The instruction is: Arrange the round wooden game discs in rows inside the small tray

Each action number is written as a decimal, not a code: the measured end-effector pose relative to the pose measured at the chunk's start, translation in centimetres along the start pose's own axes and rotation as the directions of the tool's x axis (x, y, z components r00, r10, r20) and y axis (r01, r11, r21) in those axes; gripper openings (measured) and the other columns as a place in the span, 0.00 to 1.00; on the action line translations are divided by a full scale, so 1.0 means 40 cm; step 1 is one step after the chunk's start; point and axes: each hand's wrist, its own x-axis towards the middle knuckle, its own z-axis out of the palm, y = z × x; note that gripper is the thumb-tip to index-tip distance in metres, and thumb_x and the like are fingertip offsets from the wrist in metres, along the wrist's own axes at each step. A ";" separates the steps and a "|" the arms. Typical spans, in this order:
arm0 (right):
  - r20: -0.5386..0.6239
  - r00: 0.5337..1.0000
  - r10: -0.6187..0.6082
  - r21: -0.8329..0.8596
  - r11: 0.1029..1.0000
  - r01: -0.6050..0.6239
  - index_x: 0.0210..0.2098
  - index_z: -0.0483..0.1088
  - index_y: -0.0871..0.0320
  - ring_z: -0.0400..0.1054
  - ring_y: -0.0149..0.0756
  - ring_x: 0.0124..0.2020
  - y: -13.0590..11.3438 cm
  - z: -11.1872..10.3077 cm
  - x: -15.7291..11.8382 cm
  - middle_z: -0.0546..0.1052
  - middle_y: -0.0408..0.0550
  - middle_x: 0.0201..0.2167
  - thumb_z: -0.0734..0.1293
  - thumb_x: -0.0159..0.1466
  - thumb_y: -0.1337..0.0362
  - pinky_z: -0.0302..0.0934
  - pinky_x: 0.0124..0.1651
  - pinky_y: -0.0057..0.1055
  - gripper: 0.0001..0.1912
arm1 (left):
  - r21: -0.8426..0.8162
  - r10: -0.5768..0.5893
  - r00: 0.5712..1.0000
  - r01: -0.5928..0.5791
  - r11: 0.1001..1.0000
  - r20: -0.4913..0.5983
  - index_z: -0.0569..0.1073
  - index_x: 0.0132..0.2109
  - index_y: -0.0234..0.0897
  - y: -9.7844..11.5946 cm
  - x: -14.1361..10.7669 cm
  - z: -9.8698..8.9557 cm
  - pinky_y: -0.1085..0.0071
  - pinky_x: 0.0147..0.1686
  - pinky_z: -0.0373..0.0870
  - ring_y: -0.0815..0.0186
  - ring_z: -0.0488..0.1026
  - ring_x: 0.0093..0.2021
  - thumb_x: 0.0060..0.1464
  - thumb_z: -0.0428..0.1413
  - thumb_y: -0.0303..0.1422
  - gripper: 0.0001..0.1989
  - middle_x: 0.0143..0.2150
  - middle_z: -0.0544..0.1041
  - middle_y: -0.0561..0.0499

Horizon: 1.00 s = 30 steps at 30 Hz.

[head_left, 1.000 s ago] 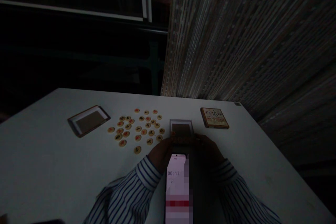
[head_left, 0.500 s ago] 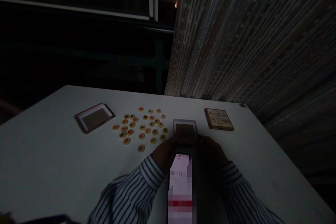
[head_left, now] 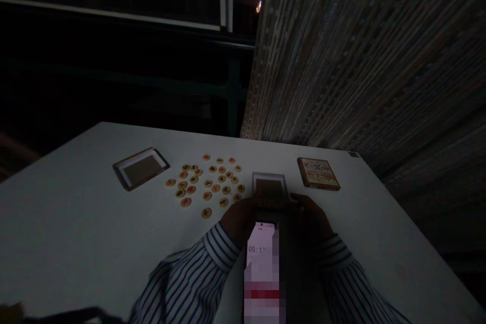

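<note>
A shallow open box (head_left: pixel 268 175) with a pale rim and dark floor lies in front of me, with a few round xiangqi pieces dimly visible at its near end. My left hand (head_left: pixel 239 218) is closed at its near left side, and my right hand (head_left: pixel 312 216) is closed at the right side, fingers bent against the edge. Deep shadow hides most fingertips. Left of the box, several round wooden xiangqi pieces (head_left: pixel 207 196) with red or black characters lie scattered face up. A phone (head_left: pixel 261 243) with a lit timer lies between my forearms.
At the left of the white table (head_left: pixel 76 223) lies an open box lid or tray (head_left: pixel 141 169) with a brown frame. A closed box with printed characters (head_left: pixel 319 173) sits at the right. A striped string curtain (head_left: pixel 322 61) hangs behind the table's far edge.
The view has shifted slightly, so everything sits a little further right. Both hands stay at the box, with only slight movement of the right fingers. The pieces lie as before.
</note>
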 end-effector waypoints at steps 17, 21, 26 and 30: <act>-0.090 0.949 -0.301 -0.093 0.951 0.293 0.39 0.68 0.60 0.68 0.37 0.36 -0.073 -0.010 0.036 0.74 0.53 0.35 0.58 0.60 0.67 0.64 0.38 0.34 0.11 | 0.229 -0.097 0.970 0.149 0.962 -0.222 0.72 0.43 0.37 -0.130 0.054 -0.178 0.62 0.47 0.67 0.61 0.71 0.45 0.52 0.51 0.33 0.12 0.44 0.75 0.46; 0.012 0.964 -0.264 -0.121 0.957 0.264 0.36 0.69 0.59 0.67 0.36 0.33 -0.135 -0.007 0.065 0.74 0.50 0.32 0.57 0.61 0.66 0.62 0.35 0.31 0.10 | 0.339 -0.091 0.977 0.153 0.928 -0.191 0.73 0.42 0.36 -0.176 0.025 -0.186 0.60 0.46 0.67 0.59 0.71 0.44 0.48 0.53 0.34 0.13 0.42 0.75 0.45; 0.208 0.910 -0.358 -0.155 0.907 0.392 0.36 0.70 0.57 0.66 0.33 0.32 -0.225 0.004 0.118 0.73 0.48 0.30 0.56 0.63 0.65 0.58 0.36 0.28 0.12 | 0.408 -0.107 0.984 0.157 0.899 -0.142 0.73 0.43 0.35 -0.208 0.008 -0.182 0.59 0.46 0.66 0.57 0.70 0.46 0.49 0.51 0.35 0.15 0.45 0.74 0.44; 0.268 0.870 -0.413 -0.226 0.851 0.474 0.38 0.70 0.57 0.66 0.33 0.34 -0.274 0.021 0.152 0.73 0.49 0.32 0.57 0.62 0.64 0.56 0.37 0.28 0.12 | 0.397 -0.151 0.976 0.201 0.896 -0.154 0.73 0.43 0.36 -0.220 0.003 -0.178 0.60 0.47 0.66 0.58 0.69 0.46 0.49 0.51 0.36 0.14 0.44 0.75 0.45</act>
